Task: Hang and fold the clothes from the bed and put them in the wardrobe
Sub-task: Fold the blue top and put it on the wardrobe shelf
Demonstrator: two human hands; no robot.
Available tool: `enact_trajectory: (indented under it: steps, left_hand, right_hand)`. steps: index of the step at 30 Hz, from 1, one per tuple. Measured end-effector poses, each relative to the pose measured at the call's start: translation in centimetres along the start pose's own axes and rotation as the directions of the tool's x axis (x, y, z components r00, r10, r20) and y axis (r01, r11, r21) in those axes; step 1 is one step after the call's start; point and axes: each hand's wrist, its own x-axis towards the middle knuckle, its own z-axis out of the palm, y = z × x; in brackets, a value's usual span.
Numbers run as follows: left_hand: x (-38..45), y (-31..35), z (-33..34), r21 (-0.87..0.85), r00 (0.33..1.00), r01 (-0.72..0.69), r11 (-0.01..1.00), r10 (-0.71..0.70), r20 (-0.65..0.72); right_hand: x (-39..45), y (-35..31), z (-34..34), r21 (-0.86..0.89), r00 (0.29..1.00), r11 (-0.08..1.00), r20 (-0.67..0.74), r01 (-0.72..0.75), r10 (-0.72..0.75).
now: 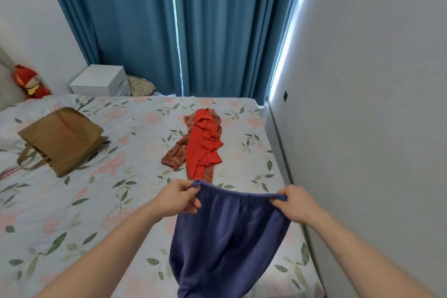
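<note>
I have the blue shorts (pixel 229 237) pinched at the waistband, left hand (pixel 177 198) and right hand (pixel 296 204) each gripping a corner, hanging over the bed's (pixel 72 213) near right edge; I judge folding comes next.

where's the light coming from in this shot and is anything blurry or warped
Head view: daylight leaks through the gap between the blue curtains and in a bright strip along their right edge by the wall; wide-angle lens bows the curtain and wall lines; the brown bag looks slightly smeared; hands and blue garment are fairly sharp.
</note>
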Motion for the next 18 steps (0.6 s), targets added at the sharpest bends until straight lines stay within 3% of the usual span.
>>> enact_trajectory:
  steps: [3,8,12,18]
  left_hand:
    - [3.7,4.8,-0.5,-0.033,0.994,-0.047,0.998,0.043,-0.099]
    - [8.1,15.1,-3.4,0.032,0.922,-0.222,0.975,0.22,-0.32]
    - [8.3,23.0,-6.1,0.163,0.779,-0.297,0.941,0.338,-0.529]
    - [5.9,30.5,-9.1,0.331,0.606,-0.399,0.855,0.517,-0.605]
  right_hand:
    - [3.9,-0.8,-5.8,-0.029,0.997,0.999,-0.064,0.046,-0.047]
    - [8.4,-4.2,-16.7,0.202,0.957,0.965,-0.269,0.165,-0.108]
    - [9.3,-7.1,-24.2,0.082,0.834,0.946,-0.5,0.313,-0.233]
    - [8.6,-10.2,-30.7,0.062,0.662,0.859,-0.666,0.509,-0.344]
